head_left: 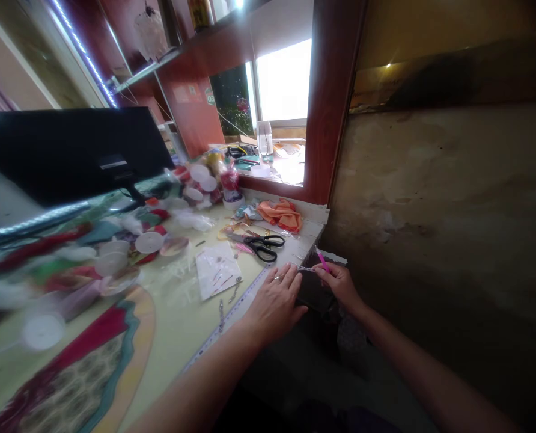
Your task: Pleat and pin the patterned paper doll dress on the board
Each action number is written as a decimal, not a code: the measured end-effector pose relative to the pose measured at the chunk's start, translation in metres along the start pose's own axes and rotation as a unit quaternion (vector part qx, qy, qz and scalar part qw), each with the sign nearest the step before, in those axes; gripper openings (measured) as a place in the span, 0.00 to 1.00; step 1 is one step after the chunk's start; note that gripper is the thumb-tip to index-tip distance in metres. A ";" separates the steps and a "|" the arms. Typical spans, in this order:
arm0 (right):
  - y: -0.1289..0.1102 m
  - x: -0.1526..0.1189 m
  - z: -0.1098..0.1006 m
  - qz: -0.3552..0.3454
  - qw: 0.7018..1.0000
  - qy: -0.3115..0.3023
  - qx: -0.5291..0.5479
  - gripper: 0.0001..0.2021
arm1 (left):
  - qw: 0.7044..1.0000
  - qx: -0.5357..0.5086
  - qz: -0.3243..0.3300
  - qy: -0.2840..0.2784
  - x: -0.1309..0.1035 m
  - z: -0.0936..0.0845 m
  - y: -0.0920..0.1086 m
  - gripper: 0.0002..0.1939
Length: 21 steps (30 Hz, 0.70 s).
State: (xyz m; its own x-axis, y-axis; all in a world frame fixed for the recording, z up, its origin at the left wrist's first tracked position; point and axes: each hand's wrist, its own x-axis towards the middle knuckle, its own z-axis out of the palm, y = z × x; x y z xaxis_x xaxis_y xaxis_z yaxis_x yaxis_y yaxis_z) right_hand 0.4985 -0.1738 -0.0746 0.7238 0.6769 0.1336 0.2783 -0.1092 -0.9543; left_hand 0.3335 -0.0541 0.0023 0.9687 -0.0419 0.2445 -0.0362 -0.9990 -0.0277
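Our forearms come in from the lower edge, the left hand (274, 300) reaching over the near edge of the pale surface (173, 325) and the right hand (338, 285) just past it. Our left lies palm down and flattened, fingers extended and thumb held apart, with a ring (277, 278) on one finger, over the far part of a clear ruler (232, 319). Our right pinches a slim pink tool (322, 260) (a pen, perhaps; the tip is too small to tell) and one end of a silvery beaded chain (306, 269), which runs between our two hands. Two short chain pieces lie beside the ruler, one (235, 290) at the corner of a white packet (218, 270), the other (221, 316) nearer us. Beyond are black-handled scissors (265, 245) and a crumpled orange cloth (280, 215). To our left, blurred ribbon spools (149, 242) crowd together before a dark monitor (70, 153), and a patterned fabric piece (88, 376) fills the lower corner.
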 end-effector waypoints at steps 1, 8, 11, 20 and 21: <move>0.000 0.000 0.000 -0.002 1.000 0.001 -0.001 0.13 | 1.000 0.002 0.003 -0.003 0.002 0.002 0.000 0.29; -0.003 0.000 -0.002 -0.008 1.000 0.004 -0.020 0.12 | 1.000 -0.005 0.016 -0.020 0.010 0.009 -0.004 0.29; -0.007 0.001 -0.004 -0.010 0.999 0.008 -0.034 0.12 | 1.000 -0.008 0.018 -0.020 0.009 0.010 -0.004 0.30; -0.019 0.004 -0.004 -0.044 0.996 0.030 -0.074 0.11 | 1.000 -0.013 0.015 -0.016 0.011 0.011 -0.003 0.30; -0.020 0.004 -0.004 -0.048 0.995 0.034 -0.077 0.11 | 1.000 -0.013 0.015 -0.016 0.011 0.012 -0.003 0.30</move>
State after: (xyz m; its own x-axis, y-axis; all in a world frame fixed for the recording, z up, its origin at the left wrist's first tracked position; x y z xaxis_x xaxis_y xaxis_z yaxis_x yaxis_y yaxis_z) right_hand 0.4984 -0.1721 -0.0543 0.7280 0.6401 0.2456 0.4382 -0.1590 -0.8847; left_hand 0.3470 -0.0511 -0.0062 0.9744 -0.0715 0.2130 -0.0710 -0.9974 -0.0099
